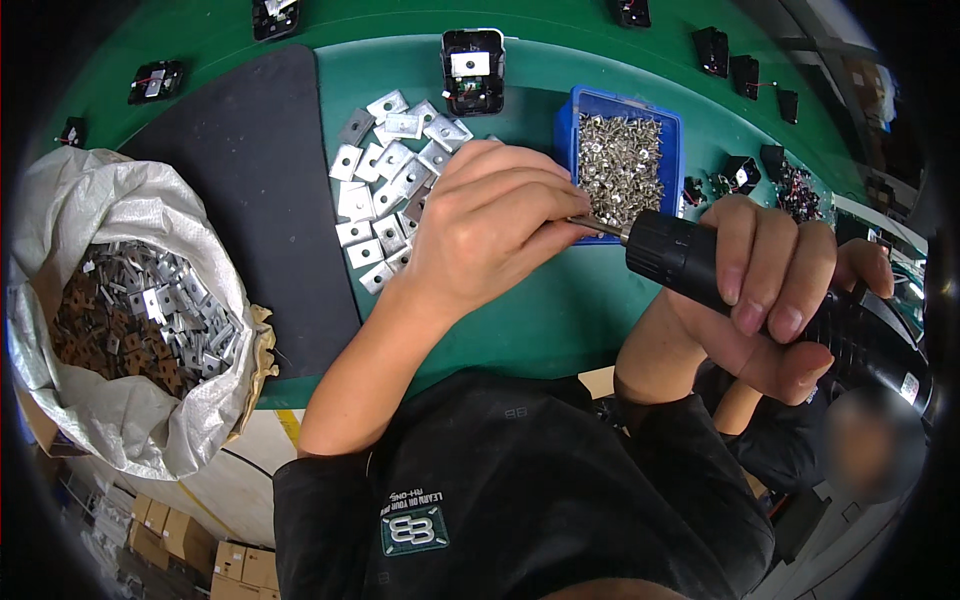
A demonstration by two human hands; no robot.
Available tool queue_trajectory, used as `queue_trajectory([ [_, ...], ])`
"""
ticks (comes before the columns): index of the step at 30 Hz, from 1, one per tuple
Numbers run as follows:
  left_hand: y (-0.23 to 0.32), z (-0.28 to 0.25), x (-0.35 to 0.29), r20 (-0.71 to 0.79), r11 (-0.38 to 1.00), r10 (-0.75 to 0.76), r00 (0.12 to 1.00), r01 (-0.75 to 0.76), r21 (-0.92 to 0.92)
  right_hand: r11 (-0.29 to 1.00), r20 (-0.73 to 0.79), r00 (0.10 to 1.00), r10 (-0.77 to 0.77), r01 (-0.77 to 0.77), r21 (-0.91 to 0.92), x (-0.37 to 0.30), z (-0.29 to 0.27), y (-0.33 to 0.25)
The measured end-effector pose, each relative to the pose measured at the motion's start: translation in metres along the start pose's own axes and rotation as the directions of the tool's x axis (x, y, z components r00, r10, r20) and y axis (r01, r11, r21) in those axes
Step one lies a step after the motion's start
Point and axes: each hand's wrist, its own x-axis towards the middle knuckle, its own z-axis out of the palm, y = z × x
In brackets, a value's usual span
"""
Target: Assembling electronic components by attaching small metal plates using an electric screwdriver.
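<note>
My right hand (770,285) is wrapped round a black electric screwdriver (672,252), its body running off to the right. The metal bit (606,228) points left and reaches my left hand (488,228). There my left thumb and fingers are pinched together at the bit's tip; what they hold is hidden. Under and beside my left hand lie several flat metal plates (392,160), each with a hole. Right of the left fingertips stands a blue bin (682,150) full of small screws (620,165). Beyond the plates lies a black housing (474,98) with a metal plate in it.
At the left, a white woven sack (190,215) holds many metal pieces. A black mat (265,190) lies between sack and plates on the green table (520,320). More black housings (157,82) sit along the far side and right. Another person (790,430) is at lower right.
</note>
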Motion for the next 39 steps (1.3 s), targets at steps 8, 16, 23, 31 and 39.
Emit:
queue_trajectory([
  [8,0.004,-0.007,0.000,0.044,0.998,-0.053,0.998,0.055,-0.027,0.999,0.008,1.000,0.003,-0.003,0.032,0.002,0.000,0.002],
  [16,-0.011,-0.073,0.048,0.186,0.854,-0.243,0.952,0.118,0.507,0.993,-0.055,0.998,-0.013,0.007,-0.121,0.021,-0.006,0.001],
  [23,-0.057,-0.061,0.034,0.226,0.899,-0.260,0.939,0.149,0.413,0.981,-0.108,0.994,-0.035,0.013,-0.192,0.052,0.008,0.035],
  [31,-0.062,-0.053,0.033,0.175,0.927,-0.193,0.966,0.120,0.356,0.939,-0.217,0.973,-0.085,0.005,-0.344,0.059,0.011,0.092],
  [39,-0.065,-0.054,0.035,0.170,0.931,-0.221,0.960,0.155,0.331,0.968,-0.233,0.958,-0.166,0.113,-0.223,0.062,-0.002,0.108],
])
